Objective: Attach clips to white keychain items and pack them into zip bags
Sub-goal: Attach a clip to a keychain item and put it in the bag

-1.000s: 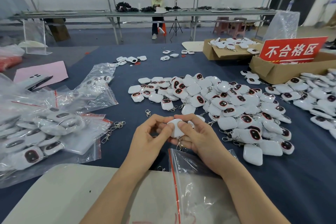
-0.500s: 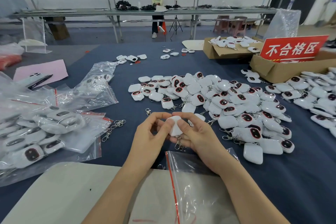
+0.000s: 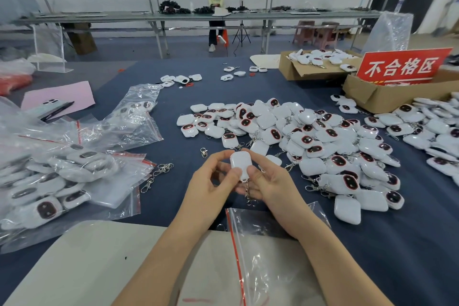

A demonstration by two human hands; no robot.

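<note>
While your left hand [image 3: 211,181] and right hand [image 3: 269,179] clamp their grip on a white keychain item [image 3: 239,164], its clip [image 3: 247,193] hangs near the edge of the zip bag [image 3: 263,246], pile [image 3: 313,139] close at right.

Head-worn view; forward-down, near hands [image 3: 238,179]

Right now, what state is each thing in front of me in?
left hand: grips the held keychain item
right hand: pinches the same item
held keychain item: off the table, plain back showing
clip: dangles below the item
front zip bag: empty, lying flat
left zip bags: filled with items
cardboard box: flaps open
</note>
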